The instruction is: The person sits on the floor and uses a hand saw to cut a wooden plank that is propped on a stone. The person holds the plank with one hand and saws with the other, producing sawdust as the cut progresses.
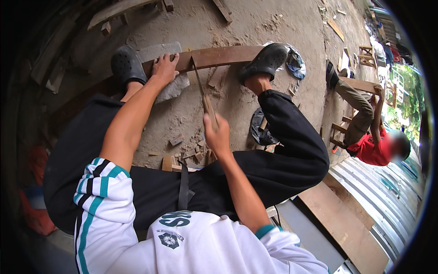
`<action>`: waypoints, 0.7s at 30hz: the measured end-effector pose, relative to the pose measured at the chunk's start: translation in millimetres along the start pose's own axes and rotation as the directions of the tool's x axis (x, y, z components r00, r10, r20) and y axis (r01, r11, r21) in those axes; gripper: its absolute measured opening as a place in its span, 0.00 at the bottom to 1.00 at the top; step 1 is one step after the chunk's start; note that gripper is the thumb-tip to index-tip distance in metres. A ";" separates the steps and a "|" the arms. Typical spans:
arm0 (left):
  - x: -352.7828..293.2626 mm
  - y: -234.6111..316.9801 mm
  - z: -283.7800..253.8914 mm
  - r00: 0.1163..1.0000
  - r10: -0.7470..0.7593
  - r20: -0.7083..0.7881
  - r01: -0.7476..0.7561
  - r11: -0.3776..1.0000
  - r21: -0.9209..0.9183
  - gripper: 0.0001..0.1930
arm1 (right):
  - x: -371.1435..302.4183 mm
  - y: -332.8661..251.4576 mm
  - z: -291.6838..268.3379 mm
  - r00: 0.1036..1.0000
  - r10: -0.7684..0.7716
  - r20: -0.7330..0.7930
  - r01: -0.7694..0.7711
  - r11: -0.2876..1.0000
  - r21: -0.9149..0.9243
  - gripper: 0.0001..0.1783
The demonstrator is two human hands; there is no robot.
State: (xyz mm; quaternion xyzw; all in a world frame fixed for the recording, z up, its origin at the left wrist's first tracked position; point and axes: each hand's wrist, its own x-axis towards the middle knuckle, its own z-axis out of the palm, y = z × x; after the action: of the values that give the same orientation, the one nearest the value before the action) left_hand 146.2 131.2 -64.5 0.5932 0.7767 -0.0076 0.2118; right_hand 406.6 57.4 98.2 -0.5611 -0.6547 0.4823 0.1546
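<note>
A long reddish-brown wooden board (223,56) lies crosswise in front of me, near the ground. My left hand (165,69) bears down on it, the fingers bent over its top towards the far edge. In my right hand (217,136) is the wooden handle of a handsaw (208,107), with the fingers wrapped round it. The thin saw blade runs away from me and meets the board just right of my left hand. My dark clogs (265,61) rest on the board at either side. A grey stone block (174,88) shows under it.
Wood offcuts (177,140) are scattered on the dirt floor between my legs. A crumpled black plastic bag (260,129) lies by my right leg. To the right a person in a red shirt (368,150) handles another board (362,85). Flat panels (340,223) lie at lower right.
</note>
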 end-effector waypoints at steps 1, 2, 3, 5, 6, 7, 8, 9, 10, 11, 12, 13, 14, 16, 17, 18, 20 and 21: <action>0.6 -0.4 1.2 1.000 0.006 -0.006 -0.006 1.000 -0.008 0.40 | 7.9 -0.8 -0.3 0.999 0.034 0.015 -0.034 0.999 0.007 0.12; 0.8 -1.2 2.3 1.000 0.012 -0.012 -0.012 1.000 -0.016 0.40 | 13.3 -2.6 -1.5 0.997 0.067 0.028 -0.067 0.998 0.013 0.11; 1.3 -0.6 3.7 1.000 0.020 -0.018 -0.020 0.999 -0.025 0.40 | 15.0 -3.4 -3.5 0.994 0.101 0.041 -0.101 0.995 0.018 0.11; -4.5 -5.0 -1.7 1.000 -0.001 0.011 0.001 1.000 0.017 0.39 | -32.6 4.7 -10.5 0.996 -0.085 -0.029 0.085 0.996 0.019 0.11; -7.6 -8.3 -5.3 1.000 -0.018 0.024 0.017 0.999 0.037 0.39 | -57.3 -16.9 -20.5 1.000 0.009 0.018 -0.010 0.997 0.071 0.11; -8.3 -5.8 -5.2 1.000 -0.012 0.021 0.011 0.999 0.033 0.39 | -68.6 -18.5 -22.4 1.000 0.026 0.001 -0.026 0.995 0.092 0.11; -7.9 -3.9 -5.7 1.000 -0.007 0.018 0.006 1.000 0.029 0.39 | -74.0 -18.6 -23.1 0.999 0.043 -0.016 -0.041 0.993 0.112 0.12; -7.8 -3.6 -6.7 1.000 -0.003 0.015 0.002 1.000 0.026 0.39 | -59.6 -12.7 -18.4 1.000 0.016 -0.007 -0.015 0.997 0.082 0.13; -7.2 -2.9 -5.3 1.000 0.005 0.020 -0.005 1.000 0.022 0.39 | -33.4 -1.1 -8.6 1.000 -0.004 -0.006 0.005 0.999 0.054 0.13; -3.3 -2.4 -5.7 1.000 0.010 0.017 -0.010 1.000 0.011 0.39 | -12.4 4.5 -3.5 0.999 -0.032 -0.004 0.032 0.999 0.017 0.14; -1.2 1.2 -4.0 1.000 0.015 0.014 -0.015 1.000 0.000 0.39 | -2.6 4.2 -5.4 1.000 0.014 0.001 -0.014 0.999 0.037 0.15; -2.4 -2.1 -2.5 1.000 0.014 0.006 -0.014 1.000 -0.001 0.39 | 7.4 -0.2 -3.9 0.998 0.052 0.018 -0.053 0.996 0.068 0.16; -3.7 -3.1 0.1 1.000 0.014 -0.001 -0.014 1.000 -0.003 0.39 | 11.7 -2.5 -3.6 0.995 0.091 0.034 -0.094 0.991 0.097 0.16; -4.9 -10.1 4.5 1.000 0.003 -0.022 -0.003 1.000 -0.005 0.39 | -26.6 -2.4 -10.0 1.000 0.006 -0.020 -0.004 0.994 0.113 0.16; -3.0 -12.7 3.4 0.999 -0.002 -0.036 0.001 1.000 -0.001 0.39 | -53.9 -10.4 -16.6 0.999 -0.014 -0.044 0.019 0.993 0.116 0.16; -3.8 -9.8 3.9 0.999 0.004 -0.043 -0.004 1.000 0.001 0.39 | -67.7 -14.1 -21.7 0.997 -0.026 -0.076 0.034 0.993 0.117 0.16; -7.1 -7.4 4.1 0.999 0.010 -0.034 -0.009 1.000 0.011 0.39 | -52.4 -9.0 -19.3 0.999 -0.016 -0.028 0.019 0.995 0.098 0.15; -6.4 -7.4 1.8 1.000 0.013 -0.023 -0.013 1.000 0.015 0.39 | -38.2 -4.7 -16.2 1.000 -0.008 -0.007 0.008 0.996 0.088 0.15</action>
State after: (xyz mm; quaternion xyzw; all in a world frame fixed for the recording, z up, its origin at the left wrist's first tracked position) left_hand 141.2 122.7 -65.8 0.5999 0.7750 -0.0051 0.1986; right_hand 428.2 31.5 122.7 -0.5527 -0.6346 0.5081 0.1834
